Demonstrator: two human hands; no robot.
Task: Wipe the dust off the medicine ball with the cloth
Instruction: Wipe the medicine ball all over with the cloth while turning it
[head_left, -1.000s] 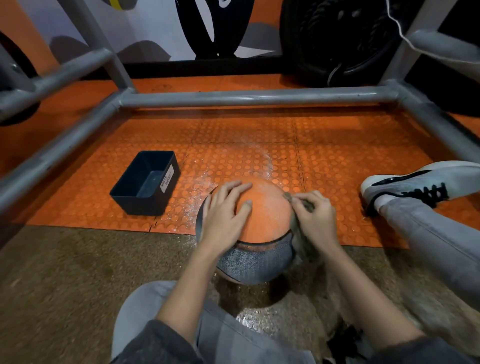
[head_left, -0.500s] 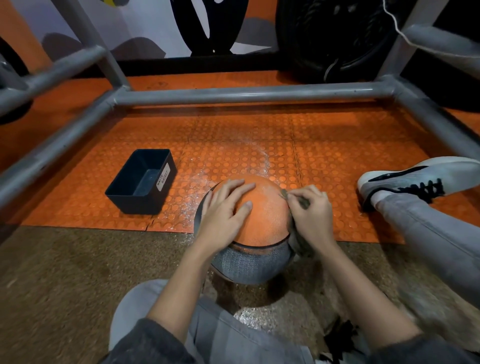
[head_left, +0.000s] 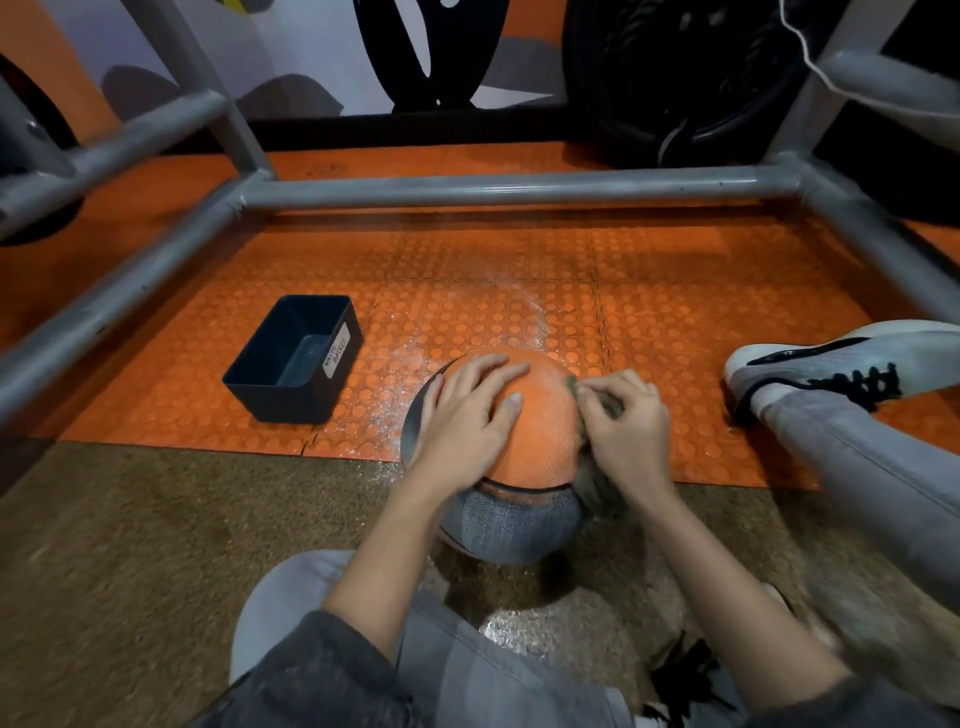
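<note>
An orange and grey medicine ball (head_left: 540, 436) rests on the floor in front of my knees, its orange panel speckled with pale dust. My left hand (head_left: 462, 421) lies flat on the ball's upper left with fingers spread, steadying it. My right hand (head_left: 626, 431) presses a crumpled grey-brown cloth (head_left: 597, 483) against the ball's right side; the cloth shows above my fingers and hangs below my palm, the rest hidden under the hand.
A dark blue labelled bin (head_left: 296, 358) sits left of the ball on the orange studded mat (head_left: 675, 312), which carries scattered white dust. A grey metal tube frame (head_left: 493, 189) surrounds the mat. My right leg and white shoe (head_left: 831, 364) stretch across the right side.
My right hand with the cloth has slid slightly up and inward along the ball's right side. The left hand stays in place on the ball.
</note>
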